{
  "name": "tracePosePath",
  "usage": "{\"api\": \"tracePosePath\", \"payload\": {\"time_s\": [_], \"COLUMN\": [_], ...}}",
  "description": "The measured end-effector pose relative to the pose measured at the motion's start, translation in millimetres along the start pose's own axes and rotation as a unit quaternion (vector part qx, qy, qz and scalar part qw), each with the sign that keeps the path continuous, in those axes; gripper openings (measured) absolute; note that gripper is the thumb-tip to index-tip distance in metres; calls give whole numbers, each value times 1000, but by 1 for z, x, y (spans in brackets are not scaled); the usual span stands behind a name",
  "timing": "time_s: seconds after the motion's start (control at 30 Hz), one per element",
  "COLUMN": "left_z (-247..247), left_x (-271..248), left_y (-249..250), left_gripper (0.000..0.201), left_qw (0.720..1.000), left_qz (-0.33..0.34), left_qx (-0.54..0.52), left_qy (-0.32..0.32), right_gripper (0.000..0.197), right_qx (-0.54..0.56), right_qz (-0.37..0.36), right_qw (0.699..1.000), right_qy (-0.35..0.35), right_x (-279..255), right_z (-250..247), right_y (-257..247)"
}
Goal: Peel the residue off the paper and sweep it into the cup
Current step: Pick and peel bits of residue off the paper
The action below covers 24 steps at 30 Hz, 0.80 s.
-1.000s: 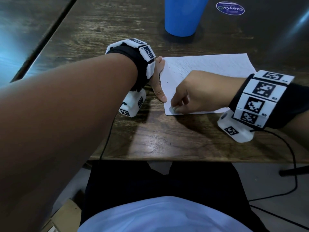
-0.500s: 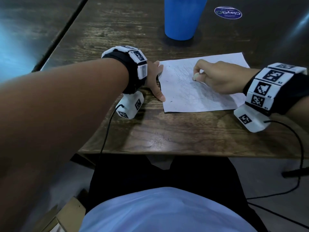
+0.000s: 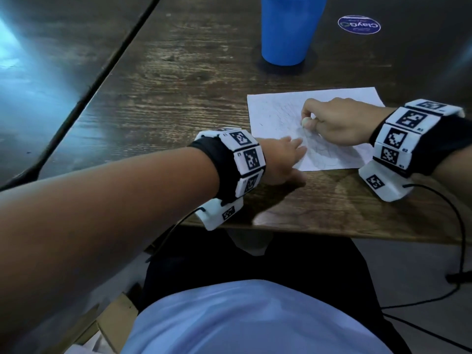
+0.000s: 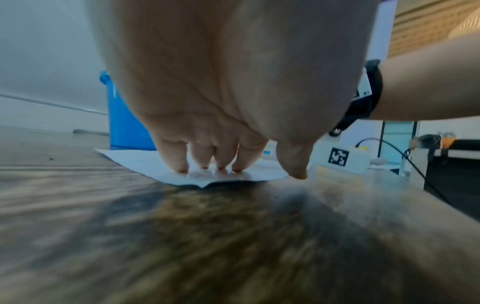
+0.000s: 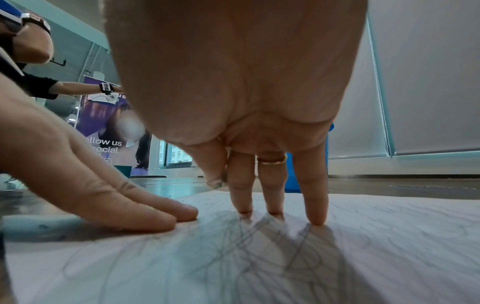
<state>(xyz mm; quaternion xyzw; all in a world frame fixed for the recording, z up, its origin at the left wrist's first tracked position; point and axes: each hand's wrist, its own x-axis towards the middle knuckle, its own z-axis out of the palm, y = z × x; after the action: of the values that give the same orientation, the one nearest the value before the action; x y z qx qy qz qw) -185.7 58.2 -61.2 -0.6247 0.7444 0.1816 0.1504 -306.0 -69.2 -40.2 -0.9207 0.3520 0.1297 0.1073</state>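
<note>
A white paper [image 3: 275, 111] with faint pencil scribbles lies on the wooden table [image 3: 178, 103]; it also fills the right wrist view [image 5: 389, 226]. My left hand [image 3: 293, 154] presses its straight fingers [image 4: 179, 166] flat on the sheet's near left corner [image 4: 145, 162]. My right hand [image 3: 306, 121] is over the middle of the sheet. Its thumb and forefinger pinch a small pale bit of residue [image 5: 215, 183], while the other three fingertips [image 5: 315, 220] touch the paper. The blue cup [image 3: 288, 29] stands upright beyond the paper's far edge, apart from both hands.
A round blue sticker [image 3: 358, 24] sits on a dark surface at the far right. The table's near edge [image 3: 332, 233] runs just behind my wrists. A dark gap [image 3: 115, 65] divides this table from another on the left. Black cables [image 3: 459, 238] hang at the right.
My right hand went from the sheet's near left corner up to its middle, still pinching. My left hand slid from the left edge onto the near left corner and lies flat there.
</note>
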Motion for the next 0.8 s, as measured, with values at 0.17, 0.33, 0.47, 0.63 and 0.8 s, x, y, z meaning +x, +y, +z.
{"api": "tracePosePath", "payload": {"time_s": [0.17,0.33,0.47,0.63,0.8], "left_z": [9,-2,-21,-31,3], "left_x": [5,15,41,66,88], "left_y": [-8,-14,-49,-56,-63], "left_gripper": [94,91,41,58,75], "left_qw": [996,980,975,976,979], "left_qz": [-93,-194,-218,-190,-163], "left_qx": [-6,-35,2,101,108], "left_qy": [-13,-1,-37,-7,52], "right_gripper": [18,18,17,15,16], "right_qx": [-9,-19,-13,-27,-38], "right_qz": [6,5,5,6,6], "right_qw": [1000,1000,1000,1000,999], "right_qy": [-5,-10,-12,-3,-4], "right_x": [3,3,3,7,10], "right_z": [-4,-4,-4,-5,-7], "right_y": [-3,-4,-3,-4,-5]}}
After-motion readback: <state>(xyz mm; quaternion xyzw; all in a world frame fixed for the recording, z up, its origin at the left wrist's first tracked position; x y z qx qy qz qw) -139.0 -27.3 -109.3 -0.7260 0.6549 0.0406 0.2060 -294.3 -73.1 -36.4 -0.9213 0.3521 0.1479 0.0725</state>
